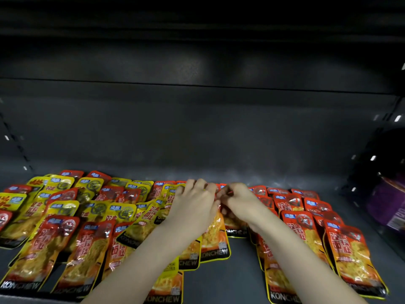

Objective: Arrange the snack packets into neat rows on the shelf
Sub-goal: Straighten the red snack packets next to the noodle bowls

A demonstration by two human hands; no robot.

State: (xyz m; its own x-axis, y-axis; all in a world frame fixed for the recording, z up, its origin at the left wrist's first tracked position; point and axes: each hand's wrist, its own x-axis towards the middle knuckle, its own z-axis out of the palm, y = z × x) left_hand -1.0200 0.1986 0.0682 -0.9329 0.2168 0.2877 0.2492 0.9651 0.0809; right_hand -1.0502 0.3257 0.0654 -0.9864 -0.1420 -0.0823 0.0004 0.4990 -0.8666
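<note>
Snack packets [350,249] lie flat on the shelf [241,284], jumbled from nine to eleven o'clock and in tidier columns toward three. At the centre, the right hand [238,202] pinches the red top edge of the middle packet [215,233]. The left hand [195,207] curls beside it, its grip hidden. It is best to square that edge with its neighbours, then lay the packet down overlapping evenly.

Packets [65,238] crowd shelf [243,273]; bare gap front-ctr; purple tub [388,205] R.

Purple package [389,205], far right, dim, blurred
</note>
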